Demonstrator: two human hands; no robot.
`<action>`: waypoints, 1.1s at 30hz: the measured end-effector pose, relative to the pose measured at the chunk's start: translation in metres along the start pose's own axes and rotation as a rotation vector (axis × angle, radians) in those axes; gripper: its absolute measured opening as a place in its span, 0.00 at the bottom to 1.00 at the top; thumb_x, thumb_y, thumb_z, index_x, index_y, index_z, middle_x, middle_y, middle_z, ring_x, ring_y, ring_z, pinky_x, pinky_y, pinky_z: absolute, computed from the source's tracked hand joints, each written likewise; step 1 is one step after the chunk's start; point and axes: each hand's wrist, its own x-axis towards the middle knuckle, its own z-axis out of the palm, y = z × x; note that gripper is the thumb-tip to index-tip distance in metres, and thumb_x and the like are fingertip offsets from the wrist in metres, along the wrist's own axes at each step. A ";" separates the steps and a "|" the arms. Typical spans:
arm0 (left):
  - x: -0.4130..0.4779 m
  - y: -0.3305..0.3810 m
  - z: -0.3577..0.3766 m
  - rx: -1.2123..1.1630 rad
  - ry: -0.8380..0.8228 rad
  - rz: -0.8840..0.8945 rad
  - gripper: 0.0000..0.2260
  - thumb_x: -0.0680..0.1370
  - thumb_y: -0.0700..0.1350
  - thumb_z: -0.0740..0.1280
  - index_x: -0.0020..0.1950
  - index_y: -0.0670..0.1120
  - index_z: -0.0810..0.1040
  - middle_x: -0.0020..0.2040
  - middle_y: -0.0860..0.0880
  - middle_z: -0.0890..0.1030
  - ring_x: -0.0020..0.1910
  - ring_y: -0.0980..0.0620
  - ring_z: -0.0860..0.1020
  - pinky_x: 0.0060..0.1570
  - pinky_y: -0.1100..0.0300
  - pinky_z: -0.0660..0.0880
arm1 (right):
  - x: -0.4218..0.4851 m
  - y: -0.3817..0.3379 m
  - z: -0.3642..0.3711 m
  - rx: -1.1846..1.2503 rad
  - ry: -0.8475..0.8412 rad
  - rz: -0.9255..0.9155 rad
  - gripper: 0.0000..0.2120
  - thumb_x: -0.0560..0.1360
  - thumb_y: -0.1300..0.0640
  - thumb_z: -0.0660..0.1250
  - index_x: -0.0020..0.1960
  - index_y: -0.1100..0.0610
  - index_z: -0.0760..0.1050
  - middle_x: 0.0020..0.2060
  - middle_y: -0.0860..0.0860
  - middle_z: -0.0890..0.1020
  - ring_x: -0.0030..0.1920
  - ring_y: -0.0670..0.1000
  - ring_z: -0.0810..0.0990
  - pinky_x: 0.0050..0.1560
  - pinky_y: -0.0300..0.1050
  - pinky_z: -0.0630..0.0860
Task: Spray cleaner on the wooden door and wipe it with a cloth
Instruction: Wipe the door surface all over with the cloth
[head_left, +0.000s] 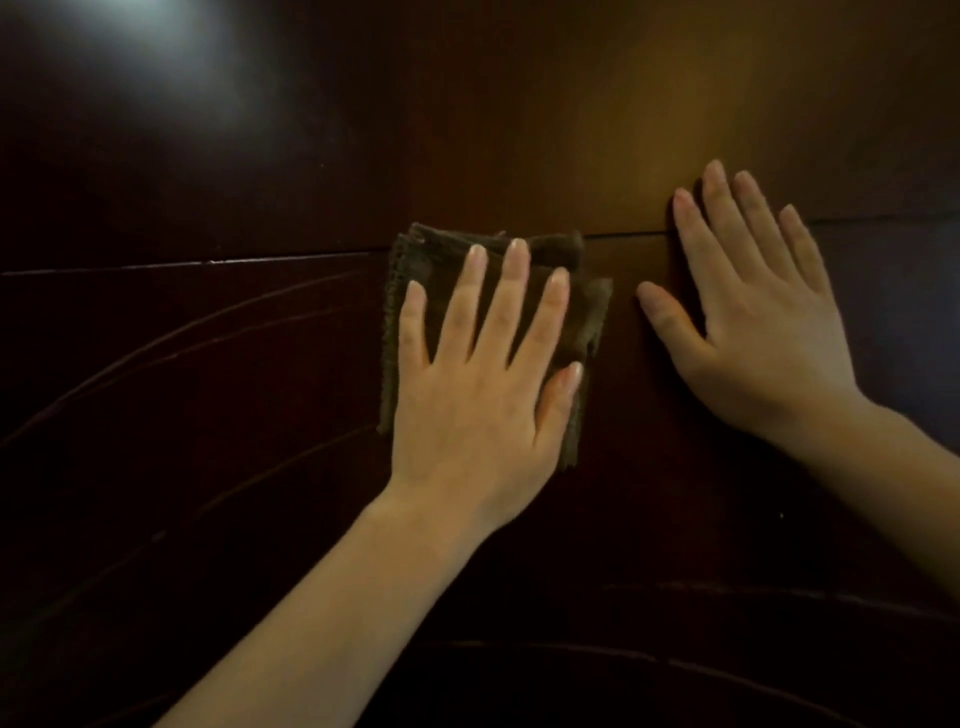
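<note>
The dark wooden door fills the whole view, glossy, with a horizontal groove across its middle and curved carved lines lower down. A folded brown cloth lies flat against the door at the centre, over the groove. My left hand presses on the cloth with fingers spread, thumb at the cloth's right edge. My right hand rests flat on the bare wood just right of the cloth, fingers apart, holding nothing. No spray bottle is in view.
A bright light reflection shines on the door at the upper left. A warmer lit patch of wood sits above the hands. Curved grooves run through the lower panel.
</note>
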 end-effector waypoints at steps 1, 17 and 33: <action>-0.004 -0.001 0.000 0.003 -0.015 0.062 0.24 0.80 0.56 0.49 0.75 0.50 0.59 0.76 0.46 0.58 0.75 0.44 0.54 0.71 0.42 0.49 | 0.000 0.000 -0.001 0.002 -0.006 -0.002 0.35 0.75 0.36 0.40 0.76 0.54 0.47 0.76 0.52 0.47 0.75 0.48 0.41 0.72 0.45 0.37; -0.014 -0.065 -0.011 0.057 0.005 0.032 0.25 0.79 0.55 0.50 0.74 0.48 0.60 0.75 0.45 0.60 0.74 0.45 0.57 0.70 0.44 0.51 | 0.002 -0.024 -0.006 0.077 -0.008 0.019 0.33 0.77 0.40 0.43 0.76 0.56 0.48 0.76 0.53 0.46 0.75 0.48 0.40 0.72 0.48 0.36; -0.019 -0.084 -0.016 0.056 -0.012 -0.322 0.27 0.78 0.57 0.44 0.76 0.49 0.52 0.77 0.46 0.52 0.76 0.46 0.49 0.71 0.45 0.45 | 0.005 -0.077 0.018 0.027 0.038 -0.090 0.31 0.78 0.40 0.43 0.76 0.54 0.49 0.76 0.54 0.48 0.76 0.51 0.43 0.73 0.54 0.39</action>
